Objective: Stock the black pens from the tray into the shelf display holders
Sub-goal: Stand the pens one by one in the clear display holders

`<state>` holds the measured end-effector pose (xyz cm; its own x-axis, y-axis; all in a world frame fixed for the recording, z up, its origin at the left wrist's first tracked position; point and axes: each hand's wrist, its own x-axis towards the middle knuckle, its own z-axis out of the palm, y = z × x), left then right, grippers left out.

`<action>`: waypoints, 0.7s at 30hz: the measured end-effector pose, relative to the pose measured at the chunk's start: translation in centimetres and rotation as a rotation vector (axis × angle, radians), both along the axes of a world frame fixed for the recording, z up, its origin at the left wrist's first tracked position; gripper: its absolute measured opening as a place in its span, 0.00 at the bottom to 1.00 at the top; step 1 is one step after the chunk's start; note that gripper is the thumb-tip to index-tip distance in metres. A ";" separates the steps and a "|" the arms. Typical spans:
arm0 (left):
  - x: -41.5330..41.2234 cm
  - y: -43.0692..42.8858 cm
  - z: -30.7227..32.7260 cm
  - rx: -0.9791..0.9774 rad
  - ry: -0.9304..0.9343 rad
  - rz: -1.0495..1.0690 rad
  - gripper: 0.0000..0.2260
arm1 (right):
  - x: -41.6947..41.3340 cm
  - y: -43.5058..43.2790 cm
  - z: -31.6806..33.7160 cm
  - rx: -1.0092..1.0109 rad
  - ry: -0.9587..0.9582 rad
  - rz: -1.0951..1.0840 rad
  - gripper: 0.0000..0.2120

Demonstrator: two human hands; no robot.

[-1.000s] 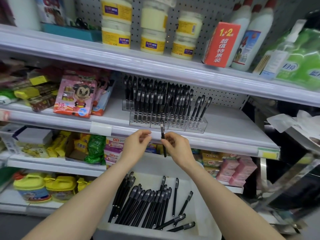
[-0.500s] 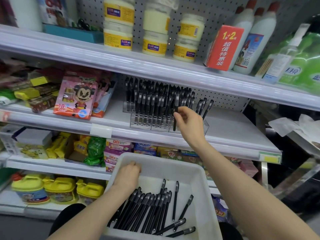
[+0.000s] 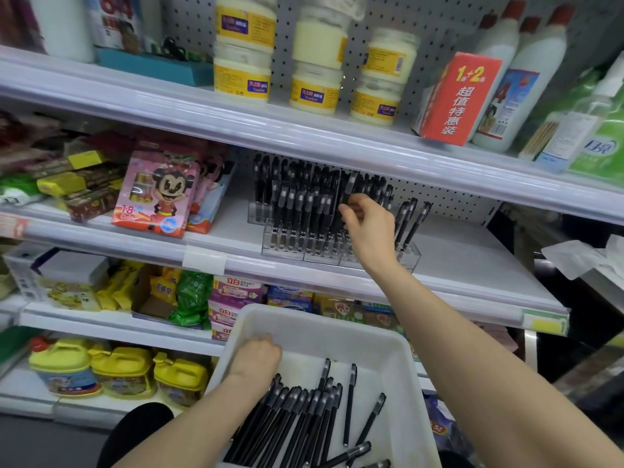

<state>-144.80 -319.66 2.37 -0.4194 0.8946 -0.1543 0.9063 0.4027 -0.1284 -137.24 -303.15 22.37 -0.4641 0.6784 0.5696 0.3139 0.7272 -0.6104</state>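
**Pen pinched among the holders**

The right grip (image 3: 366, 228) pinches a pen (image 3: 350, 184), upright among the crowded holders (image 3: 304, 244). The upper shelf edge (image 3: 371, 157) hangs close above it, and bare shelf (image 3: 472, 261) lies to its right. Far left of it a pink pack (image 3: 155, 194) reads "18 Color"; up right a red box (image 3: 462, 96) reads "1+2". The left grip (image 3: 256, 354) lies curled in the tray (image 3: 337, 329), at the loose pens (image 3: 297, 417); I cannot tell whether it holds one.

White tray (image 3: 337, 332) holds loose black pens (image 3: 297, 420), mostly parallel, a few stray. Clear display holders (image 3: 290, 251) on mid shelf (image 3: 456, 258) approx. full, pens upright.
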 end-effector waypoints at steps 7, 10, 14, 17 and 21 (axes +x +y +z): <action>-0.2 0.3 -0.8 0.037 -0.047 0.003 0.20 | -0.5 0.2 -1.0 -0.015 -0.081 -0.018 0.13; -0.3 0.4 -0.9 0.038 -0.046 0.002 0.20 | -0.6 0.4 -1.5 -0.034 -0.130 -0.044 0.12; -0.4 0.5 -1.0 0.047 -0.064 0.007 0.20 | -0.7 0.8 -2.0 -0.042 -0.165 -0.079 0.13; -0.5 0.6 -1.1 0.047 -0.071 0.005 0.19 | -1.0 1.1 -2.0 -0.041 -0.199 -0.098 0.12; -0.5 0.6 -1.0 0.047 -0.084 0.001 0.18 | -1.4 1.3 -2.2 -0.050 -0.262 -0.114 0.11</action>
